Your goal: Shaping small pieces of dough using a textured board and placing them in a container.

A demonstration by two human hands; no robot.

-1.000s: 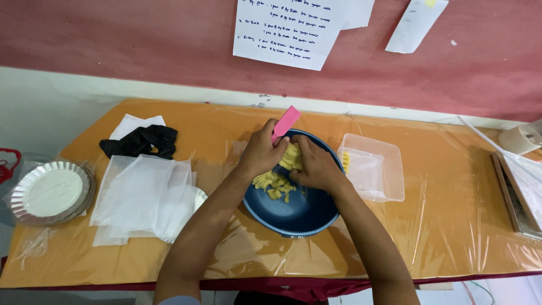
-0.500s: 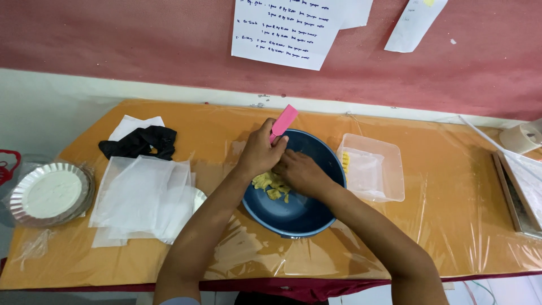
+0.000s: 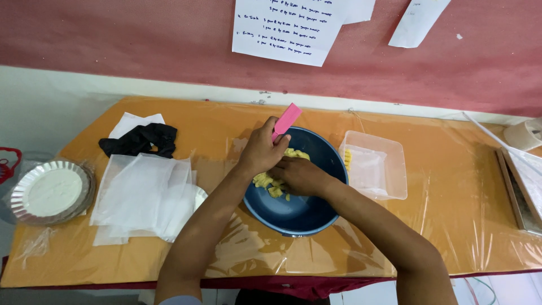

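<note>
A dark blue bowl (image 3: 299,212) stands on the orange table (image 3: 451,192) and holds yellow food pieces (image 3: 265,182). My left hand (image 3: 261,151) is over the bowl's left rim, gripping a pink flat scraper (image 3: 287,120) that points up and away. My right hand (image 3: 302,175) reaches across inside the bowl, fingers down among the yellow pieces; whether it grips any is hidden.
A clear plastic container (image 3: 375,166) sits right of the bowl. White paper sheets (image 3: 141,195) and a black cloth (image 3: 141,139) lie to the left, with a stack of foil plates (image 3: 52,192) at the far left. A tray edge (image 3: 516,189) is at the right.
My right hand has slid leftward and lower in the bowl, onto the yellow pieces. My left hand with the pink scraper stays in nearly the same place.
</note>
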